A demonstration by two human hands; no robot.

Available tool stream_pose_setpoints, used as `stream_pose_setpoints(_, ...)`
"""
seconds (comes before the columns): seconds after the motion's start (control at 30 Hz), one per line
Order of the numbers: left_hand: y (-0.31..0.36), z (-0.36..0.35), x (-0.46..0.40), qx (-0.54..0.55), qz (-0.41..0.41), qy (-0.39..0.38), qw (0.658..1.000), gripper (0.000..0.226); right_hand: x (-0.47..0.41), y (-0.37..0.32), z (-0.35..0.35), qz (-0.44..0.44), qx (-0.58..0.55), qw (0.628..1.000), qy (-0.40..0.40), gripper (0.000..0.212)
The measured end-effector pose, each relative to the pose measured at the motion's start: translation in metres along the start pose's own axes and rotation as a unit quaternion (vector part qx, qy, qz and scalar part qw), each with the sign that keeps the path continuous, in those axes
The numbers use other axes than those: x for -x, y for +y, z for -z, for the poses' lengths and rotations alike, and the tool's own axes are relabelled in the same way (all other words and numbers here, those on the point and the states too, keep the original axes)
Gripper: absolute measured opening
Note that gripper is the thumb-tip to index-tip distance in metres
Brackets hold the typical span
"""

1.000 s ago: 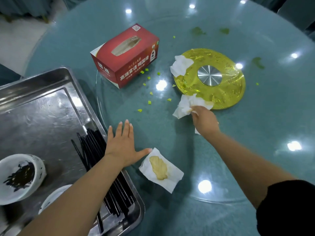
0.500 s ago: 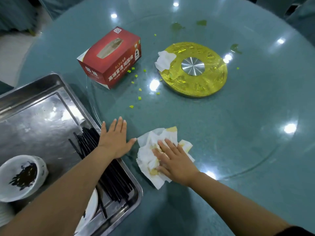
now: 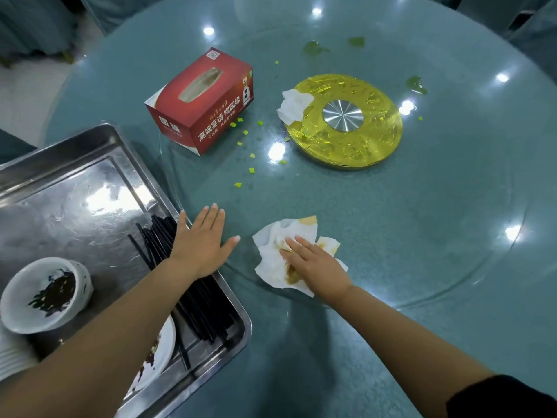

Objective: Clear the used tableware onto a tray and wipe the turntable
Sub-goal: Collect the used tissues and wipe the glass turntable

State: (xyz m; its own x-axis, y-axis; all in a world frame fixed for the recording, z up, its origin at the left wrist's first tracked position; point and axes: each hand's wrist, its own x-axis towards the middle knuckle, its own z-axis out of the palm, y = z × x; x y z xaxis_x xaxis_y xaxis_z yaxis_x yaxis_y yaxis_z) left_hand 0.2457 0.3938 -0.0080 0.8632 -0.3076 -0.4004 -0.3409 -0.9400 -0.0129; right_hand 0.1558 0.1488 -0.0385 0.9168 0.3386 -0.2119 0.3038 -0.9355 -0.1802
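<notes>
Glass turntable point(image 3: 422, 236) on the desk carries a soft, stained tissue wad point(image 3: 280, 254) pressed flat under the right hand's point(image 3: 319, 267) straight fingers point(image 3: 297, 244), left hand point(image 3: 200, 239) flat alongside; limp and light, it should gather best from its edges.

One tray point(image 3: 90, 152) holds one bowl point(image 3: 18, 300), one plate point(image 3: 164, 348) and a bundle of black chopsticks point(image 3: 199, 309), too overlapped to count. On the glass: one tissue box point(image 3: 205, 107), one gold hub point(image 3: 361, 140), two tissue wads point(image 3: 294, 107) point(image 3: 271, 260), roughly a dozen green bits point(image 3: 251, 170).
</notes>
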Motion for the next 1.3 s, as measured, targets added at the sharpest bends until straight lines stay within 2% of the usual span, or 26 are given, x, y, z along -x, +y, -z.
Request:
stream_pose_setpoints(0.13, -0.021, 0.004, 0.026, 0.029, 0.003, 0.053, 0.998, 0.075, -0.017, -0.009, 0.021, -0.019, -0.059, 0.998, -0.012, 0.060)
stream_pose_setpoints(0.23, -0.051, 0.009, 0.044, 0.038, 0.022, 0.081, 0.996, 0.078, -0.041, -0.027, 0.043, -0.031, -0.105, 0.994, 0.029, 0.053)
stream_pose_setpoints(0.33, -0.088, 0.009, 0.061, 0.038, 0.050, 0.096, 0.993, 0.089, -0.072, -0.060, 0.064, -0.002, -0.131, 0.990, 0.052, 0.046)
stream_pose_setpoints(0.5, -0.149, 0.005, 0.088, 0.067, 0.107, 0.103, 0.987, 0.072, -0.136, -0.133, 0.085, 0.051, -0.153, 0.984, 0.077, 0.044)
stream_pose_setpoints(0.67, -0.198, -0.010, 0.107, 0.069, 0.149, 0.130, 0.978, 0.067, -0.199, -0.212, 0.084, 0.106, -0.151, 0.982, 0.051, 0.043)
stream_pose_setpoints(0.83, -0.222, -0.020, 0.114, 0.103, 0.164, 0.147, 0.970, 0.064, -0.246, -0.261, 0.048, 0.129, -0.129, 0.983, -0.011, 0.043)
stream_pose_setpoints(0.97, -0.231, -0.031, 0.119, 0.121, 0.174, 0.146, 0.966, 0.071, -0.264, -0.275, 0.015, 0.137, -0.052, 0.988, -0.058, 0.044)
stream_pose_setpoints(1.1, -0.232, -0.037, 0.122, 0.137, 0.178, 0.125, 0.966, 0.064, -0.265, -0.276, 0.005, 0.135, 0.017, 0.985, -0.108, 0.047)
stream_pose_setpoints(1.3, -0.206, -0.029, 0.111, 0.165, 0.138, 0.134, 0.967, 0.074, -0.239, -0.247, 0.038, 0.179, 0.017, 0.981, -0.067, 0.052)
